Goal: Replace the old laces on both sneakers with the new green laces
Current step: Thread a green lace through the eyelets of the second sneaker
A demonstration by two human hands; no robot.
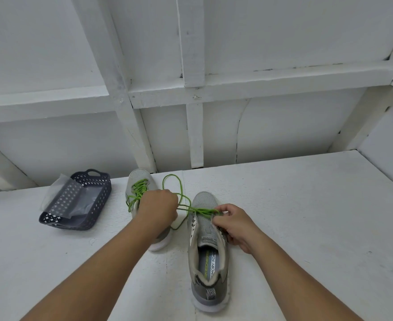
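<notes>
Two bare forearms reach in from the near edge of the white counter [306, 205] toward two grey sneakers. Nearest is the right sneaker [208, 262], its long axis running from the near edge toward the far edge, heel closest and toe pointing away, its opening facing up and showing a printed insole. One green lace [186, 206] crosses its lowest eyelets near the toe, and the slack loops up over the counter between the two shoes. The right hand [233, 224] sits at that shoe's right side, fingers curled, pinching the lace end at the eyelets. The left hand [158, 208] is clenched around the other run of the same lace, knuckles up, held above the second shoe. That left sneaker [140, 188] lies farther off, close to the far edge, toe also pointing away and leaning slightly left; it is laced in green [138, 187] up its front, and its heel is partly hidden by the left wrist. One dark perforated basket [75, 202] with clear plastic [61, 195] in it stands well to the left of the shoes.
</notes>
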